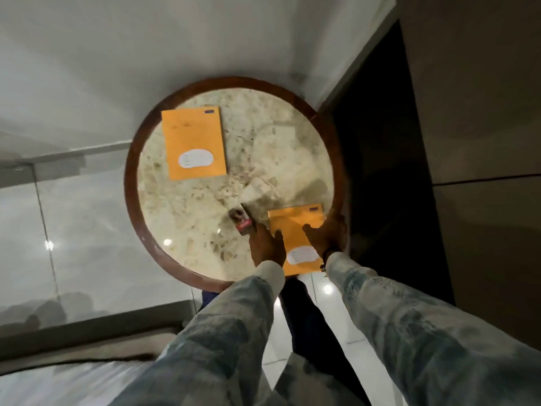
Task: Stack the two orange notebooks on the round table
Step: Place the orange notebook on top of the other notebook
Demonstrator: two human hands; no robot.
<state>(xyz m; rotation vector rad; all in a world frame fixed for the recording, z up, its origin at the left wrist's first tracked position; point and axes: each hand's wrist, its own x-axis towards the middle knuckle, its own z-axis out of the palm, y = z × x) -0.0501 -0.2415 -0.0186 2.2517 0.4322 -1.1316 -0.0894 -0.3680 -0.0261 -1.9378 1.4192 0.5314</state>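
Two orange notebooks lie apart on the round marble table (pixel 205 200), which has a dark wooden rim. The far notebook (pixel 193 142) rests flat at the table's far left, with a white label on its cover. The near notebook (pixel 294 227) sits at the near right edge, its near end hanging over the rim. My left hand (pixel 268 244) touches that notebook's left edge. My right hand (pixel 328 234) lies on its right side, fingers spread over the cover. Whether either hand grips it is unclear.
A small dark and red object (pixel 243 221) lies on the table just left of the near notebook. A dark doorway (pixel 380 171) opens on the right, a glass panel (pixel 87 244) stands on the left, and glossy white floor tiles (pixel 322 312) show below.
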